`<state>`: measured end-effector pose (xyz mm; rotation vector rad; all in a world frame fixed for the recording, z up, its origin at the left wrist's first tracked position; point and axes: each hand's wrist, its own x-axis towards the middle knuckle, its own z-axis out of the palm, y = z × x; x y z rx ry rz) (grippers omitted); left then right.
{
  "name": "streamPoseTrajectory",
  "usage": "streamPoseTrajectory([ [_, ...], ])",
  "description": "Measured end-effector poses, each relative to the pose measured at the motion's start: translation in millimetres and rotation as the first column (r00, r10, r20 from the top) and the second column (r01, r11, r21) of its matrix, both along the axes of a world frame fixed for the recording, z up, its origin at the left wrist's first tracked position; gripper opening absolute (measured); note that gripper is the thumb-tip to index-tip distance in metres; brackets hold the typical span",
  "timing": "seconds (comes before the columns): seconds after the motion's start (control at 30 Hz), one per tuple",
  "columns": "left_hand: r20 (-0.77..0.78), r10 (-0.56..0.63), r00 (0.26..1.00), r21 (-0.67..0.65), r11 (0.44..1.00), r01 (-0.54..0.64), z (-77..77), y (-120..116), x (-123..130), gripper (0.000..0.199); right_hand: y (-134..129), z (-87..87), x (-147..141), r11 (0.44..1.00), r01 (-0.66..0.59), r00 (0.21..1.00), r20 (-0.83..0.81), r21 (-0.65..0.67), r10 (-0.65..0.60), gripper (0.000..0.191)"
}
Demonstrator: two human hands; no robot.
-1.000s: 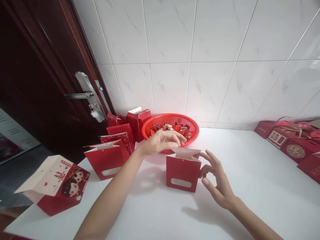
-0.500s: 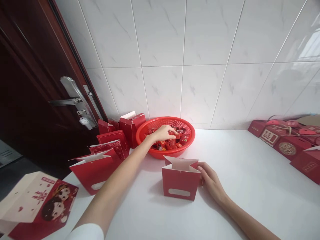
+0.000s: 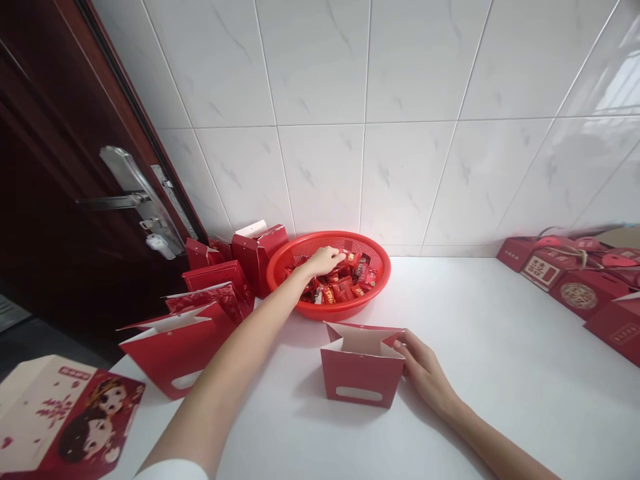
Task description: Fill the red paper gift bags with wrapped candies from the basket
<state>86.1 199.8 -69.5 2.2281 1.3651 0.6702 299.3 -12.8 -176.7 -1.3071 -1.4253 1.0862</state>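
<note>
Live on the head camera: a white counter point(image 3: 500, 373) runs along a tiled wall point(image 3: 320, 67), with a dark wooden door point(image 3: 50, 200) and its steel handle point(image 3: 125, 193) off to the left. Red gift bags point(image 3: 175, 353) crowd the left end, a printed bag with a cartoon couple point(image 3: 65, 420) sits at the near left corner, and red boxes point(image 3: 577, 293) line the far right. Against the back edge, at the middle, I see a red plastic basket point(image 3: 340, 313) full of wrapped candies point(image 3: 345, 288). In front of it, towards me, a red paper bag point(image 3: 357, 373) stands upright, mouth open and flaps spread. A narrow strip of counter separates the two, and there is plenty of open room to the bag's right. My left hand point(image 3: 324, 261) is nearer the basket, the arm crossing diagonally past the bag's left side and over the rim, fingers curled down into the candies; I cannot tell if they are pinching one. My right hand point(image 3: 425, 373) is nearer the bag, open and loosely cupped, fingertips point(image 3: 403, 347) against its right edge, not gripping.
</note>
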Motion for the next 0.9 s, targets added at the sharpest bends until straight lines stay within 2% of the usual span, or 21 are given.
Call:
streamPoseTrajectory([
  [0.07, 0.091, 0.004, 0.996, 0.004, 1.0, -0.004, 0.6, 1, -2, 0.053, 0, -0.9, 0, 1.0, -0.001, 1.0, -0.01, -0.015, 0.0, 0.052],
  [0.23, 0.165, 0.005, 0.986, 0.034, 0.999, -0.01, 3.4, -1, -1, 0.051, 1, -1.8, 0, 0.999, 0.01, 0.999, -0.034, -0.033, -0.011, 0.048],
  [0.43, 0.344, -0.093, 0.934, -0.04, 0.993, 0.114, 1.0, -4, -4, 0.038, 7, -4.4, 1, 0.998, 0.056, 0.987, -0.146, -0.034, -0.061, 0.045],
  [0.57, 0.466, -0.118, 0.877, -0.019, 0.989, 0.143, -1.7, 2, -4, 0.039, 8, -5.7, 0, 0.996, 0.081, 0.979, -0.184, -0.03, -0.085, 0.045],
  [0.63, 0.484, -0.12, 0.867, -0.021, 0.989, 0.148, -1.8, 5, -4, 0.039, 9, -5.0, -1, 0.996, 0.088, 0.979, -0.181, -0.03, -0.092, 0.042],
  [0.77, 0.447, -0.079, 0.891, -0.023, 0.995, 0.1, -2.3, 6, -6, 0.03, 17, -1.6, -1, 0.995, 0.101, 0.982, -0.157, -0.015, -0.102, 0.036],
  [0.9, 0.412, -0.057, 0.91, -0.066, 0.994, 0.092, -6.5, 6, -8, 0.029, 45, 1.5, 1, 0.981, 0.192, 0.97, -0.158, 0.027, -0.185, 0.032],
])
